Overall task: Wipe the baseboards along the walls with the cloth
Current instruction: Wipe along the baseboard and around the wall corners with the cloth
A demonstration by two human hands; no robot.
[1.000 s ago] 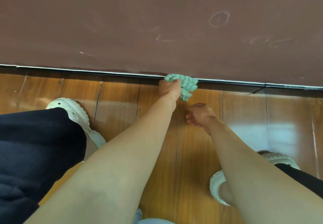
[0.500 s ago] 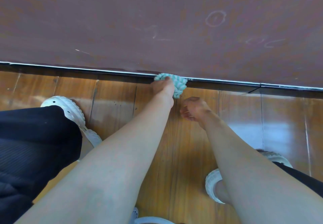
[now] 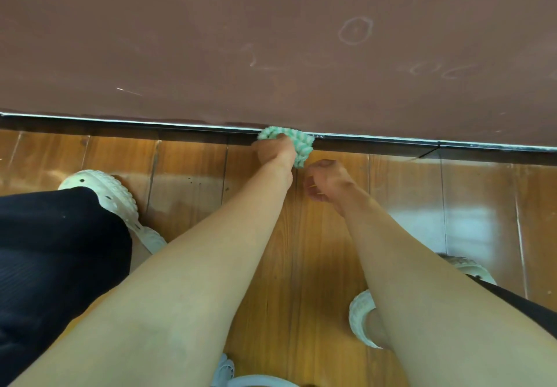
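The fingers (image 3: 269, 146) of the left hand (image 3: 275, 154) are curled tight round the bunched green-and-white cloth (image 3: 303, 145), pushing it onto the dark baseboard (image 3: 391, 147) at the far edge of the wood floor (image 3: 193, 166), under the brown wall (image 3: 211, 39). The right hand (image 3: 327, 181) sits just right of it, loosely curled, nothing in it. So mid-wipe, I'd say. Next move is probably sliding the cloth sideways along the strip, with pressure on the top lip.

Left hand (image 3: 275, 153) clenched — right hand (image 3: 327, 181) loosely curled.
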